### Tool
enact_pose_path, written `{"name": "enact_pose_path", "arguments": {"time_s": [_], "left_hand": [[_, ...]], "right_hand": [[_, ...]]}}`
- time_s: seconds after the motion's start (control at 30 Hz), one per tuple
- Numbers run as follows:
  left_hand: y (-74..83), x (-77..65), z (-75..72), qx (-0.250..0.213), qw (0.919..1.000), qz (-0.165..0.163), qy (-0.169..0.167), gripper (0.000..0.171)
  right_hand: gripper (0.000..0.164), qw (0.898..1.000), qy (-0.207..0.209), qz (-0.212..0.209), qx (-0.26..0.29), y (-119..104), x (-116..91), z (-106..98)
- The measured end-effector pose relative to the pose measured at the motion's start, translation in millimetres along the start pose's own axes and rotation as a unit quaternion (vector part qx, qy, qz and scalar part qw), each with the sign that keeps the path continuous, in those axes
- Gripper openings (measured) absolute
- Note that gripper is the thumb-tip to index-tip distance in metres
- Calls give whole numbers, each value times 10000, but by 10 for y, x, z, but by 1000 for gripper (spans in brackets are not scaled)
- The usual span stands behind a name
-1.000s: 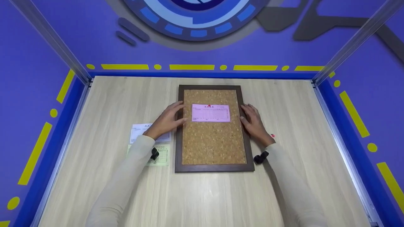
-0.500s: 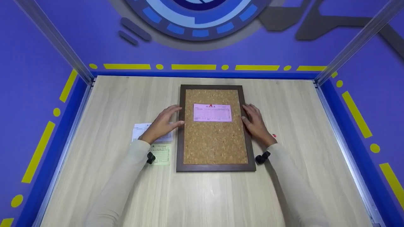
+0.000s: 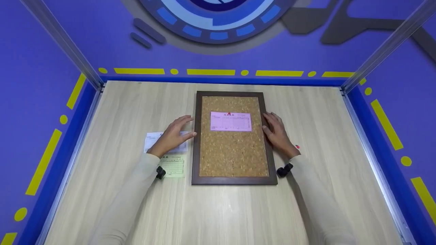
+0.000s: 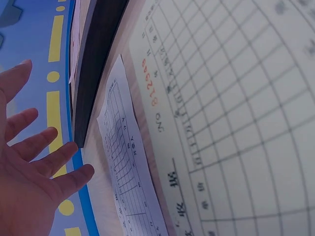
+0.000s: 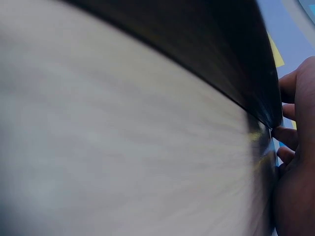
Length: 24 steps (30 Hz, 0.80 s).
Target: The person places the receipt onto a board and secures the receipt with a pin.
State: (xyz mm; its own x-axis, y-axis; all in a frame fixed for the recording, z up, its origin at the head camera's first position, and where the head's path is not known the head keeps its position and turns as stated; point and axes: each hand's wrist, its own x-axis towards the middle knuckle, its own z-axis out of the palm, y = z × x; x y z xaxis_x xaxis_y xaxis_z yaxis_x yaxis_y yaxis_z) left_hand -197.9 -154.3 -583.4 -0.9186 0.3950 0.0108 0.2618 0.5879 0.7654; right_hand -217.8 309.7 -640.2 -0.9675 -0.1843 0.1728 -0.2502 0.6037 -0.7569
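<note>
A corkboard (image 3: 233,153) with a dark brown frame lies flat on the table. Near its top, a pink receipt slip (image 3: 231,126) is held by a red pushpin (image 3: 229,113). My left hand (image 3: 169,138) hovers just off the frame's left edge, fingers spread and holding nothing; the left wrist view shows its loose fingers against the wall. At the right edge, my right hand (image 3: 277,133) touches the frame's side with its fingertips, thumb at the rim. Beneath my left hand are a white slip (image 3: 150,139) and a pale green slip (image 4: 231,98).
A small red object (image 3: 297,147) lies on the table (image 3: 235,214) beside my right wrist. Blue panels with yellow markings (image 3: 211,72) stand along the back and both sides. Black wrist cameras (image 3: 284,170) sit on both sleeves.
My left hand has drawn away from the frame's left edge, a little left and toward me. My right hand stays at the right edge. The whole view has shifted slightly.
</note>
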Motion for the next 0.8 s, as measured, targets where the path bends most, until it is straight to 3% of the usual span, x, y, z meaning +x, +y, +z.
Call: {"name": "enact_pose_path", "arguments": {"time_s": [0.17,0.8], "left_hand": [[-20,-48,-23,-41,10000,-21,41,70],[-102,-192,-99,-162,9994,159,275,63]], "right_hand": [[55,9997,-124,215,-24,-25,7,-14],[55,9998,-89,148,38,10,3,-11]]}}
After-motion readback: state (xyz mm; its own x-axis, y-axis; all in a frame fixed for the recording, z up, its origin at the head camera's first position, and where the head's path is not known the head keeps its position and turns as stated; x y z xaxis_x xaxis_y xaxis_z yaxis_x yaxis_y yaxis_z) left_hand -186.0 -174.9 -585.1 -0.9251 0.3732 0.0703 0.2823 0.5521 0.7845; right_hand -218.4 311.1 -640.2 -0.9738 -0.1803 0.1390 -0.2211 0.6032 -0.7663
